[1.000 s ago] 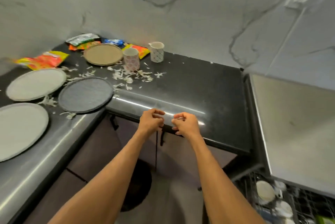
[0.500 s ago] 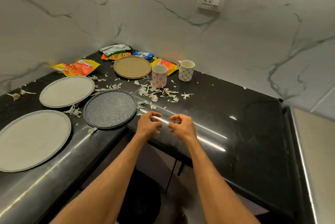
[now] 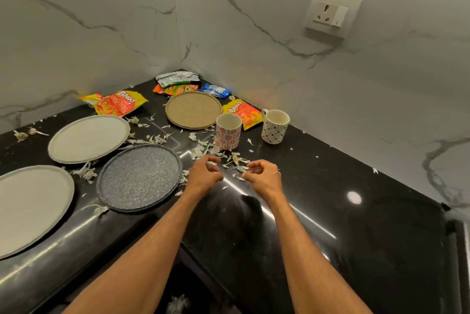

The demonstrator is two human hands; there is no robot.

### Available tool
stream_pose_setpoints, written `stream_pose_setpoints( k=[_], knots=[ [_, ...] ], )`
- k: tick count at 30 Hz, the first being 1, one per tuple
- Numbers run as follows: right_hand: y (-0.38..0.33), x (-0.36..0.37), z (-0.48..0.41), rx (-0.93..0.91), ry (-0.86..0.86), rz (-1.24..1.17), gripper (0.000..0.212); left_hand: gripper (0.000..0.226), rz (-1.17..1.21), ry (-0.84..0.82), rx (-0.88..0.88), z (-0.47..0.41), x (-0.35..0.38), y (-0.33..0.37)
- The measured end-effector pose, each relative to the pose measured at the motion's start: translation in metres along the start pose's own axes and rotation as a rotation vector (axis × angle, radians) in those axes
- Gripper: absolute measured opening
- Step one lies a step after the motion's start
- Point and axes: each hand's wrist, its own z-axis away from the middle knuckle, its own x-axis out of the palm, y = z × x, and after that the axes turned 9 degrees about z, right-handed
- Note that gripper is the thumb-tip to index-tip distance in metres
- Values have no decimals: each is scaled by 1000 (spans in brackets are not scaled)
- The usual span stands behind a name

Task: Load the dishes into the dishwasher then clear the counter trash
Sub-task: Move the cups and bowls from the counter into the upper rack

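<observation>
By the look of it, almost everything is still to do. The black counter [image 3: 330, 212] carries the whole load, and no dishwasher is in sight from here. Four plates lie flat on it: the big pale plate [image 3: 30, 206] at the near left, a second pale plate [image 3: 89, 138] behind it, a speckled grey plate [image 3: 138, 177] just left of the hands, and a tan plate [image 3: 193, 109] back towards the corner. Two mugs stand upright to the right of the tan plate, a red-flowered mug [image 3: 228, 133] and a white patterned mug [image 3: 275, 126], a little apart. None of the rubbish has been cleared either.

The plates look bare and dry, and the tan one has a rough, woven look. Both mugs seem empty as far as I can see in.

The rubbish sits mostly at the back: an orange snack wrapper [image 3: 119, 105] by the left wall, another orange wrapper [image 3: 241, 114] tucked behind the mugs, and a silver wrapper [image 3: 175, 77] and a blue wrapper [image 3: 215, 90] in the corner. White scraps [image 3: 203, 150] like torn peel are strewn between the plates and the flowered mug.

The left hand [image 3: 204, 175] and right hand [image 3: 263, 177] hover over those scraps with fingers loosely curled, and I see nothing held in either.
</observation>
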Motion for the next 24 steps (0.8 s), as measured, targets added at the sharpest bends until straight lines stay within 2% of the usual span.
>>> stream_pose_setpoints(
  k=[5,14,20,24],
  knots=[
    [-7,6,-34,-9,-17,16,33,47,0,59,-16,-25,2,-1],
    [-17,30,-82,0,6,10,63,77,-27,57,-38,-82,-6,5],
    [-34,40,-115,-93,-36,20,80,94,-3,-12,-48,-118,-4,5],
    [-40,46,-131,-147,-22,-17,89,104,-11,-117,-41,-136,-1,5]
  ],
)
